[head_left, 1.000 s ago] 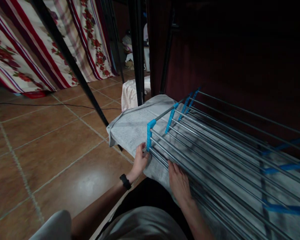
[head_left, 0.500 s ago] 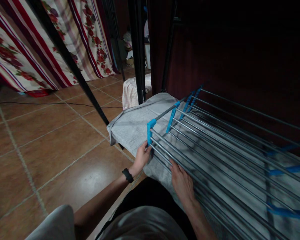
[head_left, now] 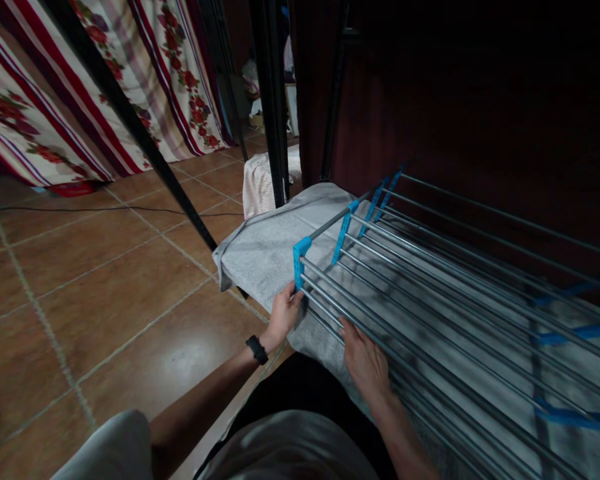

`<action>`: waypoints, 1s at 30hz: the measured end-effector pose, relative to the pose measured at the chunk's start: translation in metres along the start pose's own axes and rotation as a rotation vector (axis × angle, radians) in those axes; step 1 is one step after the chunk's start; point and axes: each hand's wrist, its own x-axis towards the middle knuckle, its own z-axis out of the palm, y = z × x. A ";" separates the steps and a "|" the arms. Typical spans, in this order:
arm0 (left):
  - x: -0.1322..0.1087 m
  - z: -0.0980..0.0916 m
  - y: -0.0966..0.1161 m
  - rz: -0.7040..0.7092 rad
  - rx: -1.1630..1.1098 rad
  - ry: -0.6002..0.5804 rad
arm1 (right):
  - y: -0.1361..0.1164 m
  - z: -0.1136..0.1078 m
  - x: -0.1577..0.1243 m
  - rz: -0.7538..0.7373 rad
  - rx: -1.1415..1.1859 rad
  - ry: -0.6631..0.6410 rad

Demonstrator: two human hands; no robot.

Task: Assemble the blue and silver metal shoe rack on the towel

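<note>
- So the metal rack is lying on a grey cloth, right in front of the person and stretching off to the right.
- Left hand is mostly closed, thumb and fingers pinching the bottom of the blue corner piece.
- Right hand is half curled, fingertips on the lower bars just beside it; can't tell if it's really gripping.
- Black wristband on the left wrist.
- Flowery striped curtain hangs over the tiled floor.
</note>
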 end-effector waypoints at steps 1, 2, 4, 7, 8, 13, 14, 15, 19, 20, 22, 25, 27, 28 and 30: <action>0.000 0.000 0.000 0.001 0.003 0.000 | 0.001 0.001 0.000 -0.002 0.002 0.009; 0.000 0.000 0.000 0.002 0.007 0.000 | 0.002 0.002 0.001 -0.004 0.004 0.015; 0.000 0.000 -0.001 0.005 0.019 0.000 | 0.002 0.003 0.003 -0.002 0.002 0.015; 0.001 0.000 -0.002 0.013 0.036 -0.006 | -0.001 -0.002 0.004 0.004 -0.020 0.007; 0.002 0.000 -0.003 0.017 0.031 -0.019 | -0.003 -0.005 0.004 -0.004 -0.029 0.015; -0.002 -0.005 -0.019 0.026 -0.033 -0.085 | -0.020 -0.012 -0.019 -0.187 0.009 0.124; -0.004 -0.007 -0.025 0.026 -0.035 -0.079 | -0.022 -0.008 -0.026 -0.225 0.024 0.125; -0.006 -0.009 -0.032 0.028 -0.027 -0.071 | -0.023 -0.003 -0.033 -0.243 0.033 0.117; -0.010 -0.015 -0.049 0.043 0.091 -0.099 | -0.012 0.028 -0.043 -0.057 0.010 0.118; -0.009 -0.015 -0.050 0.042 0.124 -0.113 | -0.008 0.036 -0.041 -0.001 -0.003 0.116; -0.007 -0.014 -0.049 0.040 0.176 -0.143 | 0.001 0.047 -0.034 0.058 -0.021 0.076; -0.003 -0.010 -0.045 0.044 0.224 -0.172 | 0.008 0.053 -0.025 0.066 -0.028 0.019; -0.002 -0.008 -0.043 0.050 0.240 -0.170 | 0.009 0.052 -0.023 0.068 -0.032 0.021; -0.001 -0.007 -0.043 0.054 0.248 -0.165 | 0.009 0.051 -0.023 0.069 -0.033 0.023; -0.001 -0.006 -0.042 0.064 0.268 -0.159 | 0.009 0.050 -0.024 0.070 -0.029 0.020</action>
